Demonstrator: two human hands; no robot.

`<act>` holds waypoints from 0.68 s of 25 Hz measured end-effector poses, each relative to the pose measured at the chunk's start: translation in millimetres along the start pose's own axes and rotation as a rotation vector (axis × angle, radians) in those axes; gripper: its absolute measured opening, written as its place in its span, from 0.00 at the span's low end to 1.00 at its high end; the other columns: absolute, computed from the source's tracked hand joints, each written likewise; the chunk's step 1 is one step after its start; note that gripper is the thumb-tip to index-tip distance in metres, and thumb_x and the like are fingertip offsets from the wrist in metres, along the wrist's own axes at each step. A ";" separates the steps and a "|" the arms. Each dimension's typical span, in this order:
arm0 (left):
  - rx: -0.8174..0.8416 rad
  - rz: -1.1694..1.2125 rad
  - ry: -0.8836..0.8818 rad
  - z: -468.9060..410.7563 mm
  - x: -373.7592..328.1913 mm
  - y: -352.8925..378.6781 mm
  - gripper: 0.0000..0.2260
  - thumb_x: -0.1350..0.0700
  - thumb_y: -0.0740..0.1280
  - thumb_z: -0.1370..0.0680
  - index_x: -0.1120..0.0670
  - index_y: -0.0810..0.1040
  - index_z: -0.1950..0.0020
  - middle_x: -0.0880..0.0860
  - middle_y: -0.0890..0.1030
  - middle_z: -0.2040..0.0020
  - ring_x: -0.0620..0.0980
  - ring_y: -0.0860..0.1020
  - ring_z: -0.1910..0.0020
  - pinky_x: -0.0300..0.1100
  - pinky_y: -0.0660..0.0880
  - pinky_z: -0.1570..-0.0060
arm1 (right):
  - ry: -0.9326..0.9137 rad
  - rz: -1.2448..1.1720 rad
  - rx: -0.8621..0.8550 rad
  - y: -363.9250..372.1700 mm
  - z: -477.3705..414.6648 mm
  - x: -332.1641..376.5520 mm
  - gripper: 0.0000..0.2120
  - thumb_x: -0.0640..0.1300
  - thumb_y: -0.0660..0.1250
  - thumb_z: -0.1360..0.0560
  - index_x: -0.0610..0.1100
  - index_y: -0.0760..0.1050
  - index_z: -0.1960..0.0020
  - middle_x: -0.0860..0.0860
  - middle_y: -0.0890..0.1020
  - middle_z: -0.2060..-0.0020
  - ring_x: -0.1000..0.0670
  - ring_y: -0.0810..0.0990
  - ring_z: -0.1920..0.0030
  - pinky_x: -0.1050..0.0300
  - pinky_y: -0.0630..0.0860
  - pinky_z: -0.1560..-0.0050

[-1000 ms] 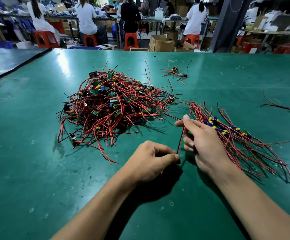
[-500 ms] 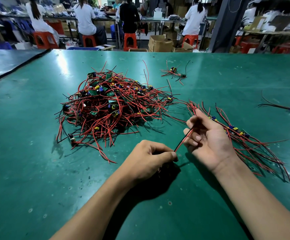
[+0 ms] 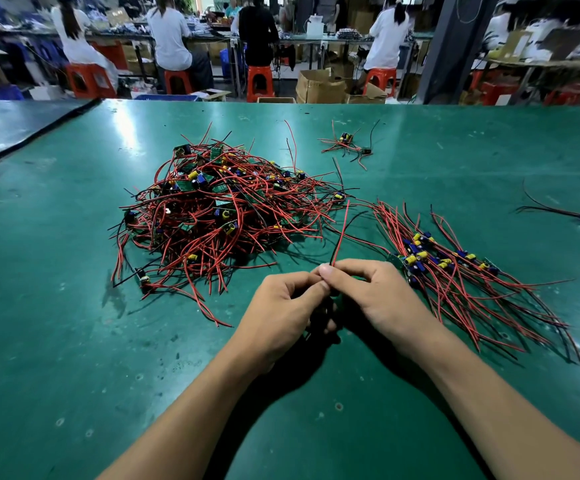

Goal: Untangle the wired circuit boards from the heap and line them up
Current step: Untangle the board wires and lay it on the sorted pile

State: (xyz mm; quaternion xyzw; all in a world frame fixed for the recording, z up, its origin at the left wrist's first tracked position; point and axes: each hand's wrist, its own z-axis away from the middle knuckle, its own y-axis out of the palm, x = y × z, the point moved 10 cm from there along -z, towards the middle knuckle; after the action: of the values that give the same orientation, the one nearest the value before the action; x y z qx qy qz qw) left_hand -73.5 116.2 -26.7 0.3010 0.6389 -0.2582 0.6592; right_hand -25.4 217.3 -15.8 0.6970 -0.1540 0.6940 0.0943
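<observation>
Head view: both forearms reach in from the bottom edge and meet mid-table, knuckles up. The left hand and right hand are curled, fingertips touching, both pinching the low end of one red wire that stands up and tilts slightly right; any board on it is hidden under the fingers. The tangled heap of wired boards lies just beyond and left of the hands, and the lined-up row fans out just beside the right hand, wires trailing toward the near-right.
</observation>
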 end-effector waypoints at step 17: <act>0.071 -0.223 -0.066 2.3 0.6 3.8 0.06 0.53 0.70 0.24 0.52 0.85 0.58 0.57 0.78 0.67 0.53 0.72 0.70 0.43 0.66 0.68 | -0.020 0.000 -0.468 -71.2 -10.5 -16.5 0.05 0.47 0.72 0.23 0.47 0.85 0.54 0.49 0.69 0.73 0.54 0.60 0.77 0.63 0.59 0.73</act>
State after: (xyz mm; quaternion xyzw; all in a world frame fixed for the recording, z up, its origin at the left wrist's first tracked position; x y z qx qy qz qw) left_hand -69.1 117.2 -27.0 0.2427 0.6367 -0.3624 0.6359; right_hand -10.5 288.9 -26.2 0.6630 -0.3117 0.6324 0.2516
